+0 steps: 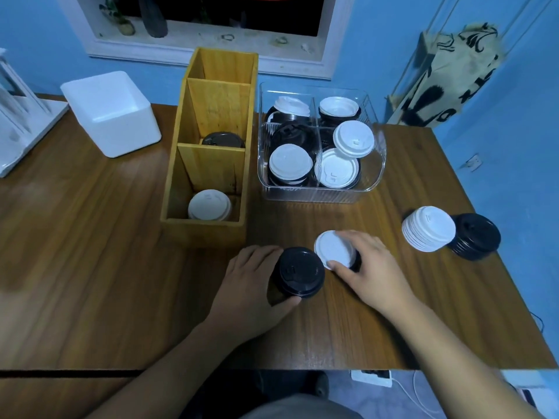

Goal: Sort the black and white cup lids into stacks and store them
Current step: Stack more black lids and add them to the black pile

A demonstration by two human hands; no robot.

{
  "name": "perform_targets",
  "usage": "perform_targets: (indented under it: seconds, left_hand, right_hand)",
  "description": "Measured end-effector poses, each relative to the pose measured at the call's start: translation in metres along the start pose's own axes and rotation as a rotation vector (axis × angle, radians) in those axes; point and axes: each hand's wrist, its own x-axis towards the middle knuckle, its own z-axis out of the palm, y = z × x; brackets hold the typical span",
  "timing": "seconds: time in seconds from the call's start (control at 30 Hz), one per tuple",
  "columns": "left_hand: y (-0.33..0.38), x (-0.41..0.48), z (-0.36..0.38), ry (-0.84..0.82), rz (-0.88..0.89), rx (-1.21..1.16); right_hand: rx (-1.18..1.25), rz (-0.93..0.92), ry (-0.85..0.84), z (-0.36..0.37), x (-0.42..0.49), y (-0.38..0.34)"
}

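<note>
Just in front of the wooden organiser (pixel 211 228), a black lid stack (pixel 299 272) is being gripped by the left hand (pixel 251 285); further to the organiser's right, a white lid (pixel 334 247) is being pinched by the right hand (pixel 372 267); rims are probably best being squared, colours being kept apart.

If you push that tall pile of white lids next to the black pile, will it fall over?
Probably. The white lid stack is many loose lids high and looks tilted, so a shove could slide them apart. They look thin plastic, likely very light.
</note>
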Motion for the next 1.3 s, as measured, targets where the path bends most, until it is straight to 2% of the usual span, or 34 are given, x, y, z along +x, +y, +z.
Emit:
perform_targets:
  seconds: [0.17, 0.53, 0.6, 0.7, 0.77, 0.87, 0.93, 1.1, 1.3]
  left_hand:
    - [0.0, 0.0, 0.003, 0.016, -0.055, 0.056]
    - [0.029, 0.017, -0.006, 0.082, -0.093, 0.102]
    - [0.031, 0.022, -0.008, 0.083, -0.09, 0.047]
    - [0.035, 0.031, -0.005, 0.113, -0.063, 0.034]
    - [0.043, 0.039, -0.002, 0.101, -0.016, 0.062]
    - [0.056, 0.055, 0.004, 0.025, 0.086, 0.076]
    - [0.062, 0.066, 0.008, -0.026, 0.099, 0.065]
    - [0.073, 0.077, 0.018, -0.072, 0.079, 0.104]
    - [0.073, 0.076, 0.016, -0.057, 0.095, 0.174]
  right_hand:
    - [-0.024, 0.0, 0.002, -0.001, 0.002, 0.003]
    - [-0.026, -0.05, -0.159, -0.031, 0.013, 0.016]
    - [-0.008, -0.033, -0.117, -0.045, 0.023, 0.016]
    - [-0.029, -0.103, 0.043, -0.071, 0.047, 0.021]
    - [-0.144, -0.201, 0.146, -0.084, 0.07, 0.024]
    - [-0.327, -0.311, 0.202, -0.094, 0.109, 0.026]
    - [-0.371, -0.335, 0.172, -0.096, 0.13, 0.029]
    - [-0.3, -0.281, 0.031, -0.098, 0.16, 0.031]
    - [-0.245, -0.263, 0.014, -0.101, 0.179, 0.03]
